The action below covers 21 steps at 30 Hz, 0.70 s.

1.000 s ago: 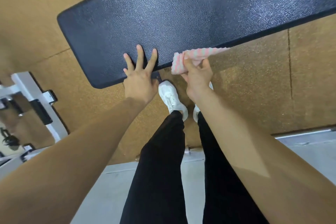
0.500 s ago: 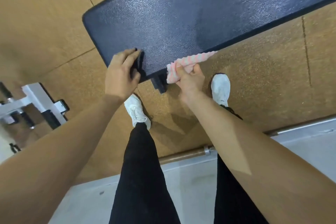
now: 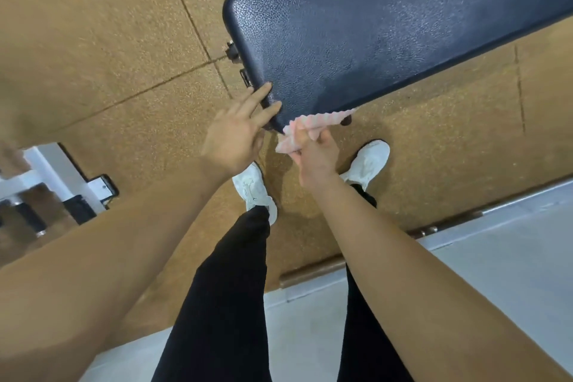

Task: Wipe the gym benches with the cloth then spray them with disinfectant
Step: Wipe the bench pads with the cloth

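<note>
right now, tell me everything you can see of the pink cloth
The cloth is pink with pale stripes and a ribbed, soft-looking weave. It is bunched in the right hand, whose fingers curl round its near end, while the rest stretches along the near edge of the dark bench pad, close to its corner. The left hand rests on that corner beside it, seemingly not touching it.

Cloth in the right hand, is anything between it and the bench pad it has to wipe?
Nothing visible does. The cloth, gripped by the right hand, lies against the near edge of the bench pad at its end corner. The left hand rests its fingers on that corner beside it; nothing else shows on the pad's top.
</note>
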Each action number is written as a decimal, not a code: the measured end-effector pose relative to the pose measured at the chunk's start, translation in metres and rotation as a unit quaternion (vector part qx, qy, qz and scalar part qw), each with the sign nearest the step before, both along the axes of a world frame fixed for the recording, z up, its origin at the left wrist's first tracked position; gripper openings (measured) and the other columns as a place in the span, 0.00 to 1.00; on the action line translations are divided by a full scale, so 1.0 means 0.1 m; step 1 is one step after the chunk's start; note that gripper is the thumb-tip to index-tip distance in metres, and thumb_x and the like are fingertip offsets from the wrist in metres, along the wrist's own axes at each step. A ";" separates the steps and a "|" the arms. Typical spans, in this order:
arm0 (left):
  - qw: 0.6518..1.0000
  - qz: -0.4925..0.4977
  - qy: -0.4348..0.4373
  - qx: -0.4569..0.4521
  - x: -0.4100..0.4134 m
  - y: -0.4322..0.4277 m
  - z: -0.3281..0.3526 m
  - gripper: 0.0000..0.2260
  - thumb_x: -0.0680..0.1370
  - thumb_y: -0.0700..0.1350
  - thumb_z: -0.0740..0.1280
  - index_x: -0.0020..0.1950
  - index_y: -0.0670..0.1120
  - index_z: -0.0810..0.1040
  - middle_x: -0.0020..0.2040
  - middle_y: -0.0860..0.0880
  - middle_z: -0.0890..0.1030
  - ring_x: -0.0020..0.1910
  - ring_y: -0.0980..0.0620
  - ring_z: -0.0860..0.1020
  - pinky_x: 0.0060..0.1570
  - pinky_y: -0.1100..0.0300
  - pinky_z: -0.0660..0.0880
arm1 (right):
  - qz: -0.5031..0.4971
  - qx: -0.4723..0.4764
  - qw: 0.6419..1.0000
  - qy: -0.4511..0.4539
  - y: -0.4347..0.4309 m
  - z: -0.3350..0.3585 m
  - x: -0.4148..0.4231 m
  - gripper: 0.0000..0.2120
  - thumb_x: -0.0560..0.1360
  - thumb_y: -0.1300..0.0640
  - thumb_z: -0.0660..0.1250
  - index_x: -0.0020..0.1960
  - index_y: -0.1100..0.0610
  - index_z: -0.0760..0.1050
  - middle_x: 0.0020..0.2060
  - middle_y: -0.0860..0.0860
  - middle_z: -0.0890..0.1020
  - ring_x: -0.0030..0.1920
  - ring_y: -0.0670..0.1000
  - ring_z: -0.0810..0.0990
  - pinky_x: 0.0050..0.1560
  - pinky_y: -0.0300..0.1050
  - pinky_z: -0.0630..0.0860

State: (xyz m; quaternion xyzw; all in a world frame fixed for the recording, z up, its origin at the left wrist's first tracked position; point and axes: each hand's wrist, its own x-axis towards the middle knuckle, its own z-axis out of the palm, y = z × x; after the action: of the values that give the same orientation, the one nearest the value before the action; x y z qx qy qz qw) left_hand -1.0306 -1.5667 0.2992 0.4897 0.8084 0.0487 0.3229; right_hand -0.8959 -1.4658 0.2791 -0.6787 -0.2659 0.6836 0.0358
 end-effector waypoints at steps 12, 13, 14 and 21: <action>0.982 0.156 -0.093 0.058 0.16 0.04 0.04 0.28 0.76 0.35 0.67 0.76 0.47 0.73 0.83 0.50 0.60 0.73 0.45 0.72 0.60 0.44 0.79 | -0.009 0.126 0.983 -0.132 0.23 0.06 0.12 0.11 0.76 0.58 0.73 0.44 0.66 0.77 0.40 0.52 0.81 0.40 0.48 0.78 0.48 0.47 0.79; 0.977 0.182 -0.099 0.058 0.20 0.08 0.07 0.27 0.78 0.35 0.67 0.77 0.47 0.72 0.83 0.50 0.59 0.74 0.46 0.71 0.62 0.47 0.78 | 0.004 0.187 0.971 -0.152 0.39 0.07 0.17 0.14 0.76 0.56 0.72 0.42 0.66 0.74 0.38 0.53 0.80 0.38 0.48 0.77 0.48 0.48 0.80; 0.970 0.210 -0.107 0.059 0.25 0.13 0.10 0.26 0.78 0.35 0.67 0.77 0.46 0.72 0.83 0.50 0.59 0.75 0.48 0.70 0.65 0.50 0.76 | 0.005 0.231 0.962 -0.147 0.54 0.10 0.21 0.14 0.77 0.54 0.72 0.41 0.63 0.75 0.41 0.54 0.81 0.39 0.49 0.80 0.51 0.52 0.82; 0.875 0.445 -0.181 0.060 0.43 0.41 0.15 0.31 0.80 0.34 0.65 0.82 0.45 0.62 0.81 0.49 0.58 0.68 0.60 0.69 0.71 0.62 0.69 | 0.323 0.453 0.816 -0.157 1.59 0.13 0.39 0.19 0.82 0.58 0.64 0.72 0.60 0.73 0.73 0.58 0.67 0.65 0.48 0.67 0.64 0.23 0.59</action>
State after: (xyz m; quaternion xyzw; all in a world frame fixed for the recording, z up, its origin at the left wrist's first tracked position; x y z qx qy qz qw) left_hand -0.9872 -1.5262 0.3137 0.0794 0.8639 0.3231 0.3781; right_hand -0.8568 -1.3071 0.2923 -0.5588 -0.7518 0.3422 0.0738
